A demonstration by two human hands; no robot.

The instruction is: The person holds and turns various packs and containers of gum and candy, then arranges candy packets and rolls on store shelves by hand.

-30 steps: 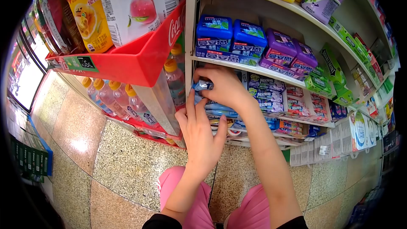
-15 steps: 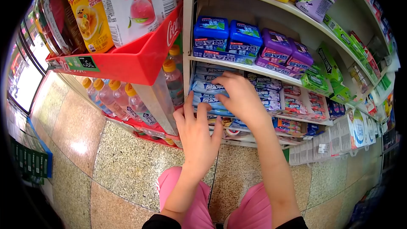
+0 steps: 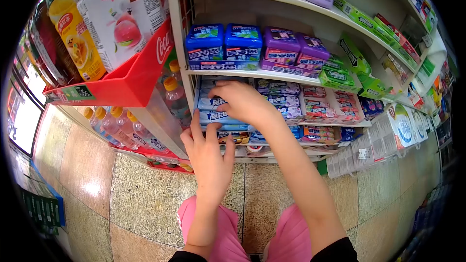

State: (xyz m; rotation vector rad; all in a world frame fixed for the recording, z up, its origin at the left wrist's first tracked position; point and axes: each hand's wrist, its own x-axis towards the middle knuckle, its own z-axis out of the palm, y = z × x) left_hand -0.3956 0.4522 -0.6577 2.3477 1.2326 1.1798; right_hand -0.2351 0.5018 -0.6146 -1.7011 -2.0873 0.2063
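Light blue candy stick packs [image 3: 209,104] lie in rows in a box on the shelf, in front of me. My right hand [image 3: 246,103] reaches over them from the right, its fingers and thumb curled round one of the packs. At the box's front left, my left hand [image 3: 208,153] has its fingers spread, with the fingertips against the edge of the packs. My right hand hides part of the rows behind it. Purple-and-white candy packs [image 3: 284,101] lie just right of that hand.
Above, a shelf carries blue mint boxes [image 3: 205,43] and purple mint boxes [image 3: 281,43]. A red drink rack [image 3: 131,87] with bottles [image 3: 174,99] stands close on the left. Clear plastic bins [image 3: 359,153] jut out at the lower right. Below is the tiled floor [image 3: 145,189].
The view has shifted, so the shelves and rack sit further left. Both hands stay at the light blue packs, with their finger positions nearly the same.
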